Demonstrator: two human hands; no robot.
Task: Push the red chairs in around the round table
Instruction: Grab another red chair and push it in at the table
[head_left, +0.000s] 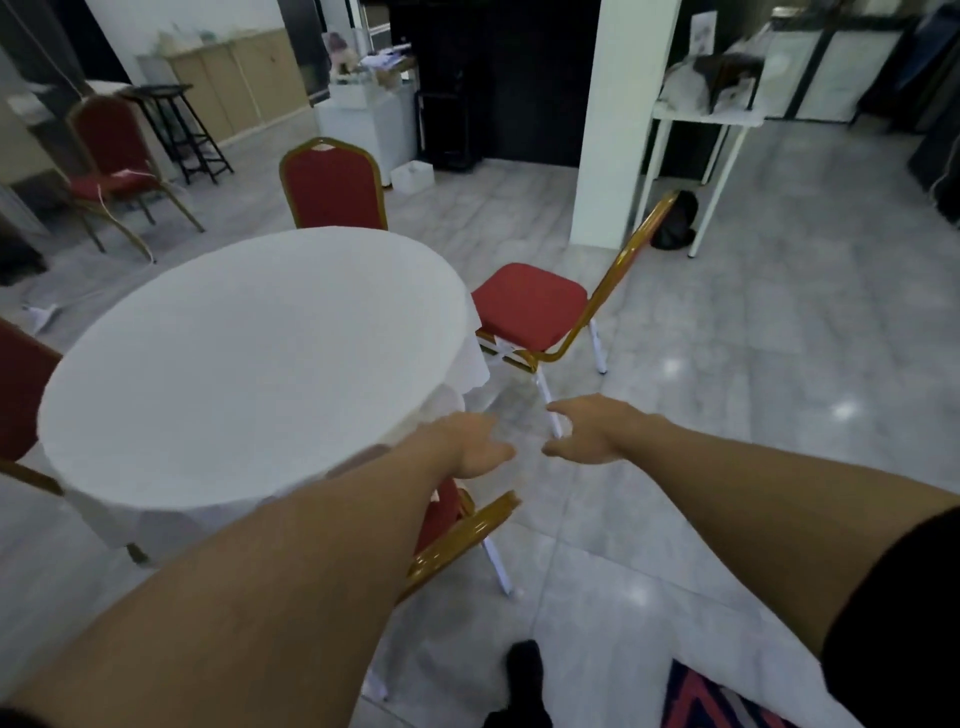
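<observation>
- The floor (727, 364) is pale grey marble-look tile, glossy, with small light reflections to the right of the table.
- The table (249, 353) is round, covered by a white cloth that hangs over its edge; its top is bare.
- A white pillar (618, 119) stands beyond the table to the right, with a dark doorway area to its left.
- Four red chairs with gold frames stand at the table. The far chair (332, 187) is tucked close behind the table. The right chair (530, 306) stands pulled out just beside the table's right edge, seat facing the table. The near chair (457, 525) sits at the table's near-right edge, partly hidden by the left arm. The left chair (21, 395) shows only partly at the frame's left edge.
- A fifth chair (114, 166) stands well apart, beyond the table to the left, beside a black stand (176, 130).
- Beyond the table are beige cabinets (239, 78) and a white counter (363, 119) with clutter; to the right past the pillar, a white side table (701, 130).
- The left hand (472, 447) and right hand (587, 431) reach forward over the floor between the near chair and the right chair, fingers loosely spread, holding nothing, touching no chair.
- A patterned rug (717, 696) corner lies at the bottom right.
- No writing is legible.
</observation>
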